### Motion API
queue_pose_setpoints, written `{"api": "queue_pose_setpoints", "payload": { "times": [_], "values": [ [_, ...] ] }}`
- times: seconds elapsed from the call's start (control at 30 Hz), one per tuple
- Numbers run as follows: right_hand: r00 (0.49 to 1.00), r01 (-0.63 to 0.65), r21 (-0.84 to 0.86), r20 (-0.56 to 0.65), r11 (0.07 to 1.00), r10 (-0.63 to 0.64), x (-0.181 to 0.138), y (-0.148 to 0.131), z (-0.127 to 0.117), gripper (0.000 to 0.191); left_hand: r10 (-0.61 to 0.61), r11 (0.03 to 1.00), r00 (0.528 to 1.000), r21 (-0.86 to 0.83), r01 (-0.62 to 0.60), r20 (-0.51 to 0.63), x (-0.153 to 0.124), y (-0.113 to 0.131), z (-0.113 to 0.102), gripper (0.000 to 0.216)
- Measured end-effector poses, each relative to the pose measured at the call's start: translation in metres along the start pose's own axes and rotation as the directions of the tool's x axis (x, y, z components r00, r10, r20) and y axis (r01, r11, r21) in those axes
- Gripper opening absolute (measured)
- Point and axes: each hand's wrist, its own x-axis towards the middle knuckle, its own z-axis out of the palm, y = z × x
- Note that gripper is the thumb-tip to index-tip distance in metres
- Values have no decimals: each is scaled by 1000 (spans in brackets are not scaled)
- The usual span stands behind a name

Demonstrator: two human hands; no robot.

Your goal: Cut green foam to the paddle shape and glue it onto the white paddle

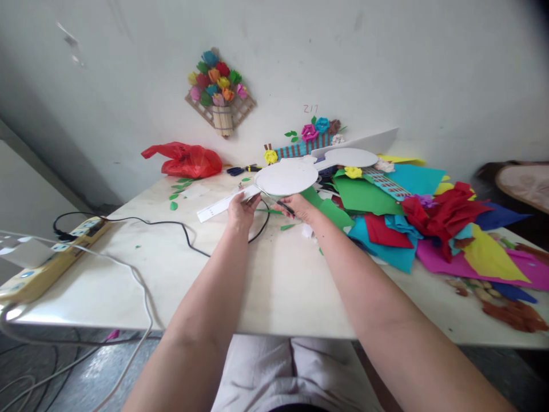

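Observation:
My left hand (242, 213) grips the long flat neck of a white cutout (287, 176), which has a broad rounded body and is held above the table. Below the body's near edge, my right hand (299, 207) is closed on a slim black-handled tool (285, 207); its thin front part points left toward the cutout, and its exact kind is unclear. Part of the right fingers is hidden. Behind the held piece lies another white rounded cutout (351, 157). Green sheets (369, 194) spread just right of my right hand.
A yellow power strip (55, 260) with a black cord (146, 220) is at left. At the back are a red plastic bag (193, 162), pliers (253, 168) and a striped strip with paper flowers (309, 133). Crumpled red paper (446, 217) and coloured sheets cover the right side.

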Motion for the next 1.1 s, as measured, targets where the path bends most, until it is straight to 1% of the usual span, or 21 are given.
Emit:
{"api": "queue_pose_setpoints", "payload": {
  "times": [0.17,0.37,0.57,0.7,0.87,1.1],
  "values": [
    [1000,-8,6,0,1000,8,2,2,-1,32,0,1000,1000,15,0,-12,0,1,0,30],
    [1000,23,9,6,1000,-23,5,4,-1,30,-5,999,999,37,4,52,2,2,-6,24],
    [997,73,6,24,997,-73,7,6,-1,26,42,999,994,-28,-39,104,9,-1,-12,25],
    [996,85,2,24,996,-85,8,9,-2,26,43,997,992,-71,-34,122,11,-2,-12,25],
    [998,54,-6,16,999,-54,9,9,-2,25,28,996,990,-86,-17,139,9,-1,-10,27],
    [999,31,-2,18,1000,-31,3,2,-1,24,30,993,986,-117,-10,167,7,-2,-8,35]
  ]
}}
